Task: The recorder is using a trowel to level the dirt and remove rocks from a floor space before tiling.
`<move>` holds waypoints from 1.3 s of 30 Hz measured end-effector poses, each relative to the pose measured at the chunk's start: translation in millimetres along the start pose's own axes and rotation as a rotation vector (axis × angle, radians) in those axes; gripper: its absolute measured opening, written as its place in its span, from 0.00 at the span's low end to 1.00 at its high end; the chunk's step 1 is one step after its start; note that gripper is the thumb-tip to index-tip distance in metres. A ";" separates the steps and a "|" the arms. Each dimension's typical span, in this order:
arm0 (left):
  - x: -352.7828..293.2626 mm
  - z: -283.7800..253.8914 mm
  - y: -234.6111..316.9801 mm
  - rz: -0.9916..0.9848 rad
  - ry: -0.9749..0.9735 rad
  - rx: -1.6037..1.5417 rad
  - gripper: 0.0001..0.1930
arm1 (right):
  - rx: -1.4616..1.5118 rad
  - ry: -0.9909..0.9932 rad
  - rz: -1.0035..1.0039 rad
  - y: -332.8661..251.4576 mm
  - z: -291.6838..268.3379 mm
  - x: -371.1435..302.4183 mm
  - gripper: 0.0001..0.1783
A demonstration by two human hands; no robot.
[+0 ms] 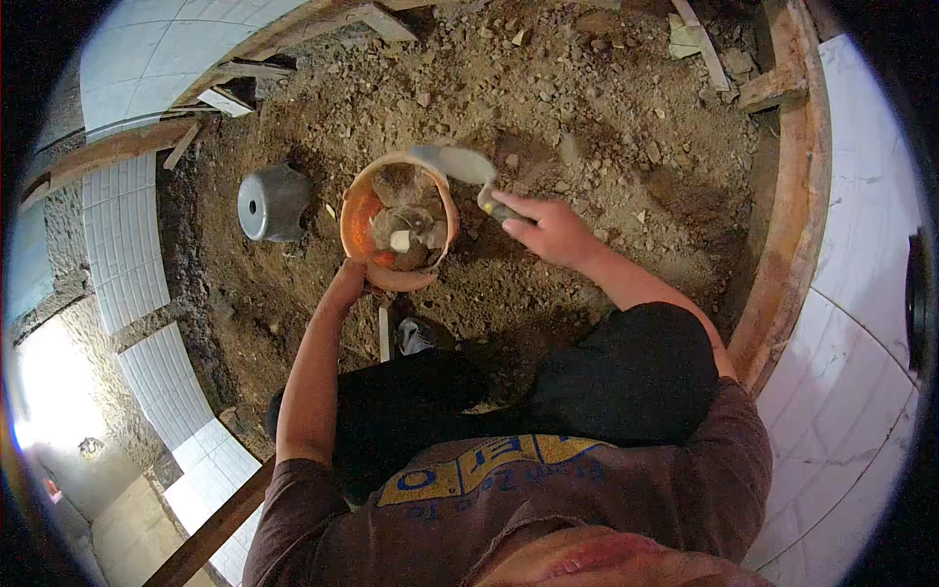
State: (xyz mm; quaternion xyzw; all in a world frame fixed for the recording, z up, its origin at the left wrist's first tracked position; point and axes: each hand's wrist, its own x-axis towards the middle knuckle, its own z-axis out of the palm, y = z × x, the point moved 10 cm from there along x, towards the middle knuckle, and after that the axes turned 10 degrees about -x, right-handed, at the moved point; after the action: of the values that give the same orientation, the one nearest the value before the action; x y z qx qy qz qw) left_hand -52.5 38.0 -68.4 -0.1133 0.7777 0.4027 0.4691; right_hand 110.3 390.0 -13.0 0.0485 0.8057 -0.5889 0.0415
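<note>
An orange bucket [453, 210] with a worn, dusty rim sits on the dirt in front of me, tipped so that I see inside. Earth, rubble and a pale chip lie in it. My left hand [349, 281] grips its near-left rim, with the fingers partly hidden. In my right hand [553, 232] is the handle of a trowel [460, 164], closed in the fingers. The trowel's grey blade points left and its tip is at the bucket's far-right rim, though I cannot tell whether they touch.
A grey metal pot-like vessel [281, 203] lies left of the bucket. Loose soil and stones [587, 127] cover the ground around it. Wooden boards [797, 186] frame the dirt on the right, with more wood at the far left. White tiled walls [851, 382] stand on both sides.
</note>
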 end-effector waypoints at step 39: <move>2.0 -7.7 -6.1 -0.063 0.000 -0.029 0.20 | -0.027 0.150 0.373 99.7 34.7 -59.0 0.28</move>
State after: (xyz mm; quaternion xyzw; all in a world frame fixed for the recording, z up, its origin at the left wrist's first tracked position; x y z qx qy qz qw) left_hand -55.1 28.9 -71.4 -0.1443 0.7679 0.3989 0.4799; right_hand 181.8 385.3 -110.5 0.2402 0.7913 -0.5549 0.0903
